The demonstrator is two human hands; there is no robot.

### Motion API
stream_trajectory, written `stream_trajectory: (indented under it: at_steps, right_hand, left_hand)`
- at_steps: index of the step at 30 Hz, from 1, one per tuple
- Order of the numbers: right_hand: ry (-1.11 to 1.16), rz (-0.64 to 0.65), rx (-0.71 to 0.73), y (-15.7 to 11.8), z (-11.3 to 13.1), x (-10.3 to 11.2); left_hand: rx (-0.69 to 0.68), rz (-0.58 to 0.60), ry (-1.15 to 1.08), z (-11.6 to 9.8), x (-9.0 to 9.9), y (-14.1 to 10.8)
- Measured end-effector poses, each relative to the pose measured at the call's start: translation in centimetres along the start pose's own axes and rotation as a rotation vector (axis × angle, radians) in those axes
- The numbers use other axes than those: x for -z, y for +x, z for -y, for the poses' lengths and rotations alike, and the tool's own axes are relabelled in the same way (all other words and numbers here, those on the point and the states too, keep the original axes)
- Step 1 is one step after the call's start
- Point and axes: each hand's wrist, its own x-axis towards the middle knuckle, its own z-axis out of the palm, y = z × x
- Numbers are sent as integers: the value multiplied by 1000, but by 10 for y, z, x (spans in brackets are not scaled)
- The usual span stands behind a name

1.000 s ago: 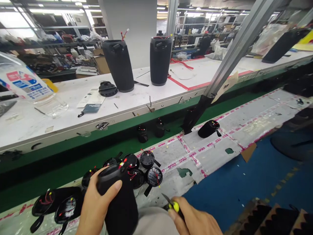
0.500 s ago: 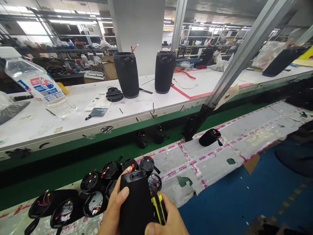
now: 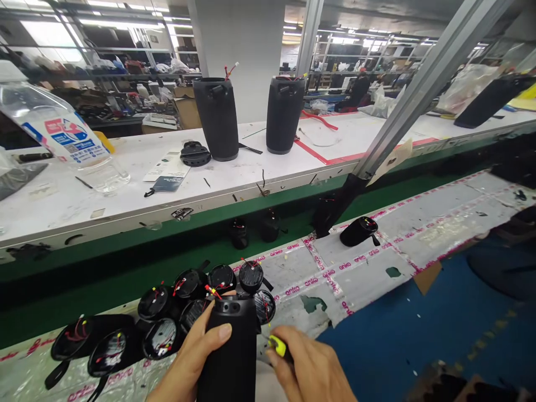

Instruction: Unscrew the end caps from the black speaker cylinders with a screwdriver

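My left hand (image 3: 196, 357) grips a black cylindrical speaker body (image 3: 230, 352) upright at the bottom centre, with red and yellow wires at its top. Beside the speaker's right side, my right hand (image 3: 310, 368) holds a small tool with a yellow handle (image 3: 277, 346). Several round black speaker parts with red wires (image 3: 201, 304) lie clustered on the taped work surface just beyond the speaker.
Two tall black speaker bodies (image 3: 218, 117) (image 3: 283, 114) stand on the white bench (image 3: 62, 206) across a green conveyor (image 3: 125, 262). A plastic bottle (image 3: 67, 137) lies at left. A slanted metal post (image 3: 402, 106) rises at right. One black part (image 3: 358, 231) lies alone on the taped surface.
My right hand with the yellow tool pulled off the speaker's side and now sits just to its right. The speaker stays upright in my left hand.
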Motion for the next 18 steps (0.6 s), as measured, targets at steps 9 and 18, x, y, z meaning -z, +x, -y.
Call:
stream_trajectory:
  at_steps: [9, 18]
  right_hand:
    - [-370, 170, 261, 35, 0, 29]
    - [-485, 270, 329, 36, -5, 35]
  left_hand:
    - [40, 242, 0, -1, -1, -5]
    - [-10, 305, 74, 1, -2, -7]
